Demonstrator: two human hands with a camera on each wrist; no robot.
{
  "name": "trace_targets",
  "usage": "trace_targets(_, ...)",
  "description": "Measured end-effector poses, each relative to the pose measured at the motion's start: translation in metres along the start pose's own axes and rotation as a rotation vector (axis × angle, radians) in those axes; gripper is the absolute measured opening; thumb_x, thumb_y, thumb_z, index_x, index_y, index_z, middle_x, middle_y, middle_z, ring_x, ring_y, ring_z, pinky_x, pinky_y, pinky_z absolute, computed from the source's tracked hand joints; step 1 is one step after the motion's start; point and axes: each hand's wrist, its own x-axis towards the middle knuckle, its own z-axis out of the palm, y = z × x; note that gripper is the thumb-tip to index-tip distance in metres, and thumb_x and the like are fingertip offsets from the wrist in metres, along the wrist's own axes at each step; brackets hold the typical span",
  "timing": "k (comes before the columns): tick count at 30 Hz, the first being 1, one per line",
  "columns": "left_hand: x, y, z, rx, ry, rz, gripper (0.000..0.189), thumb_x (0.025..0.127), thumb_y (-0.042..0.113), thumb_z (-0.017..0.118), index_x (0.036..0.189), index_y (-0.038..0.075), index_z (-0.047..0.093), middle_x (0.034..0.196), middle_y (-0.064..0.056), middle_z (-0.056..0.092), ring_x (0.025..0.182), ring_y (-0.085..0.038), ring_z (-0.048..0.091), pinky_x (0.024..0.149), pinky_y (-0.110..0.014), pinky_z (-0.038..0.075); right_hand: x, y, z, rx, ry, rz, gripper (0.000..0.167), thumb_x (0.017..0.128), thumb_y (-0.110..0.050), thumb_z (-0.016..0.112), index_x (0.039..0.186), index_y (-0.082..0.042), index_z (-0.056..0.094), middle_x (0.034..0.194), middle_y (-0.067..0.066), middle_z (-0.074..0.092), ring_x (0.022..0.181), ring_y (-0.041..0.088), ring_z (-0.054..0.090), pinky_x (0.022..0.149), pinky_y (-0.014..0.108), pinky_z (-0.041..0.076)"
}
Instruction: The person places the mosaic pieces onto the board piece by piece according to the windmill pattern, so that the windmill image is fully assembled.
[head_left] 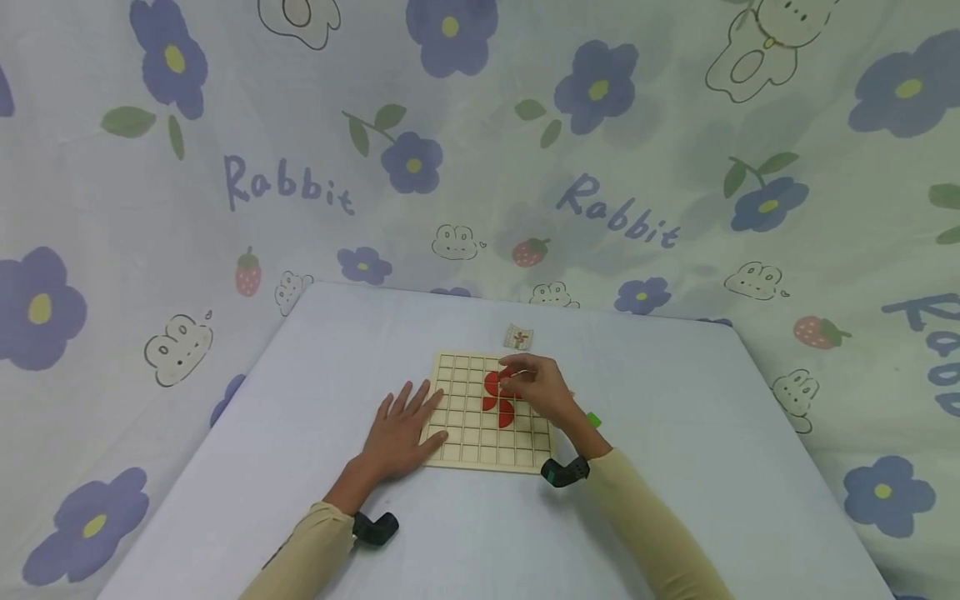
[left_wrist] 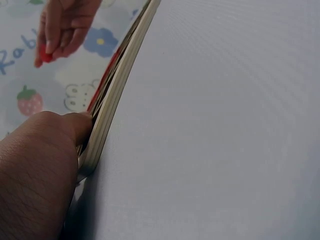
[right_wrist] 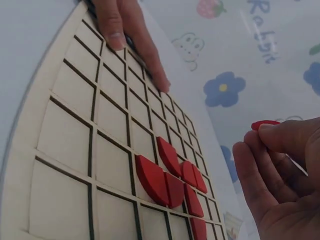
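A pale wooden grid board (head_left: 471, 430) lies on the white table. Spread over its left edge, my left hand (head_left: 401, 435) rests with fingers straight. In the left wrist view its thumb (left_wrist: 75, 127) touches the board's side. My right hand (head_left: 546, 390) is raised over the upper right part of the board. Between thumb and fingertip it pinches a small red piece (right_wrist: 264, 124), most of which the fingers hide. Several red pieces (right_wrist: 150, 179) with curved edges sit in neighbouring squares of the grid, partly behind the right hand in the head view.
Behind the board lies a small card (head_left: 518, 337) with a red pinwheel-like figure on it. A bright green piece (head_left: 593, 419) is on the table to the right, partly behind the right wrist. A patterned curtain (head_left: 480, 167) hangs around the table.
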Motion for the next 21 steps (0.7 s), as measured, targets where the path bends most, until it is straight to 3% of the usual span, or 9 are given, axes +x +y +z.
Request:
trace_targets(7,-0.001,0.001,-0.003,-0.009,0.001,0.007,0.073,0.097,0.059,0.045,0.156,0.018,0.032,0.161,-0.010,0.023,0.147,-0.037,0.014,0.113,-0.059,0.011,0.007,0.006,0.021,-0.165,-0.058,-0.032,0.021,0.094,-0.014,0.069,0.111,-0.003,0.073,0.104,0.001,0.071,0.090,0.015,0.068,0.079,0.033,0.055)
trace_targets(11,-0.001,0.001,-0.003,-0.006,0.000,0.005,0.073,0.097,0.059,0.044,0.156,0.017,0.032,0.161,-0.010,0.023,0.147,-0.037,0.014,0.113,-0.059,0.012,0.013,0.007,0.031,-0.238,-0.060,-0.031,0.019,0.094,-0.015,0.069,0.110,-0.006,0.075,0.101,-0.003,0.070,0.086,0.013,0.066,0.074,0.032,0.055)
trace_targets(17,0.000,0.001,-0.004,-0.008,0.000,0.006,0.073,0.098,0.060,0.044,0.156,0.018,0.031,0.161,-0.009,0.023,0.147,-0.037,0.014,0.113,-0.059,0.012,0.018,0.008,0.046,-0.353,-0.053,0.014,0.007,0.086,-0.019,0.078,0.092,-0.015,0.077,0.080,-0.009,0.069,0.070,0.010,0.066,0.063,0.029,0.053)
trace_targets(21,0.000,0.000,-0.003,-0.011,0.005,0.010,0.073,0.097,0.060,0.044,0.156,0.018,0.032,0.161,-0.009,0.023,0.147,-0.037,0.015,0.113,-0.059,0.012,0.017,0.007,0.053,-0.464,-0.060,-0.045,0.005,0.084,-0.019,0.080,0.086,-0.014,0.079,0.081,-0.008,0.070,0.071,0.009,0.063,0.063,0.029,0.052)
